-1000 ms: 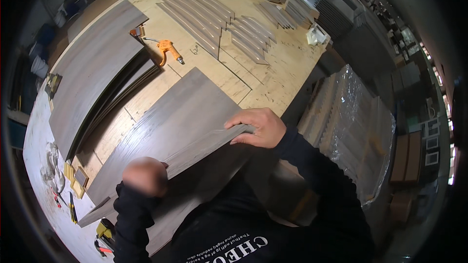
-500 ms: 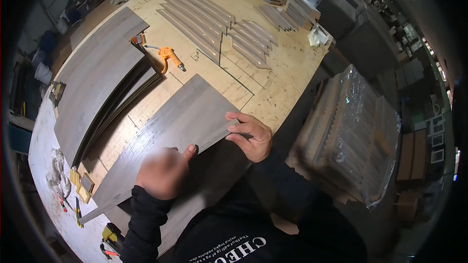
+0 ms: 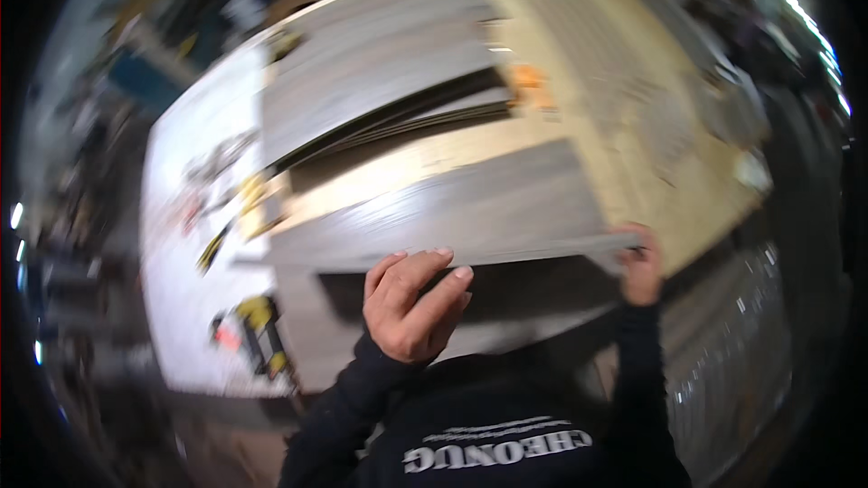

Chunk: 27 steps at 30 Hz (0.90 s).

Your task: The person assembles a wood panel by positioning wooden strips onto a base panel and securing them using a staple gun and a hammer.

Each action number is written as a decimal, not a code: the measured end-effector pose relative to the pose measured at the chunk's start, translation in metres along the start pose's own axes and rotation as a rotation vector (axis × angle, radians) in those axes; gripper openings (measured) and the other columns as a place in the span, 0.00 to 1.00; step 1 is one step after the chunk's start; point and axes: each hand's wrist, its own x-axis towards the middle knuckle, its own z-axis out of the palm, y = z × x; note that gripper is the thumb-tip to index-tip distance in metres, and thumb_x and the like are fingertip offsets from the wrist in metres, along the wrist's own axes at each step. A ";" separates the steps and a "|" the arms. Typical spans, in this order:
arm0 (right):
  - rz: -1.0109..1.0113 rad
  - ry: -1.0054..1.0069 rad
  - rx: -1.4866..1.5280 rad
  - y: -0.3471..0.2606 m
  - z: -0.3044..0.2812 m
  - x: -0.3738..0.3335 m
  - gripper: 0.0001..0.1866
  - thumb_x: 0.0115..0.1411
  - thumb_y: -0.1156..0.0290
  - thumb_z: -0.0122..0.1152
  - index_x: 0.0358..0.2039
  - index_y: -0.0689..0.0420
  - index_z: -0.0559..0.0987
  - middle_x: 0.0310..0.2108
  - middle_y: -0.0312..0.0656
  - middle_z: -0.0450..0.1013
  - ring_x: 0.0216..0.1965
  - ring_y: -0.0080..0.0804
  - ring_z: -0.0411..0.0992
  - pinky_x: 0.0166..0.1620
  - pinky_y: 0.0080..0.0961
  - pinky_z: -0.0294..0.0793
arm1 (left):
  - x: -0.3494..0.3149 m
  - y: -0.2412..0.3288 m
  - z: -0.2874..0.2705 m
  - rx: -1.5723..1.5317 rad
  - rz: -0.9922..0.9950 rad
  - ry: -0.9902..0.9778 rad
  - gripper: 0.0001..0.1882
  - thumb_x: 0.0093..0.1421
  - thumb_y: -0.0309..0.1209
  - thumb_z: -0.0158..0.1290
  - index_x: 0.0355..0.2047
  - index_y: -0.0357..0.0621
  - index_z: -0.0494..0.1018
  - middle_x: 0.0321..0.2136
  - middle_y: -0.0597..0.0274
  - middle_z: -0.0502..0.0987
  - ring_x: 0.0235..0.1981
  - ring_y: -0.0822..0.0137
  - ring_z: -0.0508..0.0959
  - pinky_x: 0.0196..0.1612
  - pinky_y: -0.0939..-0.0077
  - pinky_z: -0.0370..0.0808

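Note:
A grey wood-grain panel (image 3: 452,203) lies in front of me. Along its near edge runs a narrow grey strip (image 3: 551,249) whose ends stick out past the panel. My right hand (image 3: 640,262) is closed round the strip's right end, fingers partly blurred. At the middle of the near edge, my left hand (image 3: 411,307) has its fingers apart and slightly bent, holding nothing; whether the fingertips touch the strip I cannot tell. Beneath, nearer my body, another grey board (image 3: 316,343) shows, with a dark gap between the two.
Stacked grey panels (image 3: 380,27) lie farther back on the worktable (image 3: 172,280). Beside them is an orange air gun (image 3: 532,86). A yellow-and-black tool (image 3: 260,334) lies at the near left. Long grey strips (image 3: 588,32) fill the far right; a plastic-wrapped stack (image 3: 732,334) stands right of the table.
My view has swung leftward, blurring the picture. My left hand is now at the panel's near edge with fingers spread; my right hand still grips the strip's right end.

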 end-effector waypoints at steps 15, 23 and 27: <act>0.183 0.285 0.143 0.032 0.035 0.007 0.11 0.58 0.70 0.56 0.40 0.60 0.73 0.34 0.31 0.70 0.35 0.17 0.65 0.41 0.16 0.65 | -0.433 -0.315 -0.166 0.134 -1.304 0.266 0.33 0.46 0.37 0.53 0.53 0.37 0.60 0.44 0.52 0.70 0.45 0.56 0.70 0.50 0.64 0.68; 0.247 0.492 0.203 0.069 0.035 -0.011 0.15 0.59 0.65 0.56 0.38 0.66 0.74 0.28 0.28 0.68 0.30 0.15 0.62 0.36 0.15 0.63 | -0.157 -0.179 -0.174 -0.127 -1.192 -0.142 0.27 0.43 0.24 0.55 0.46 0.37 0.66 0.34 0.56 0.73 0.33 0.64 0.73 0.38 0.72 0.70; 0.358 0.512 0.244 0.082 0.044 -0.016 0.17 0.58 0.63 0.56 0.35 0.68 0.74 0.26 0.32 0.69 0.30 0.16 0.62 0.36 0.16 0.64 | -0.028 -0.080 -0.117 -0.269 -1.154 -0.447 0.20 0.45 0.22 0.55 0.41 0.38 0.71 0.30 0.59 0.74 0.26 0.68 0.75 0.29 0.75 0.73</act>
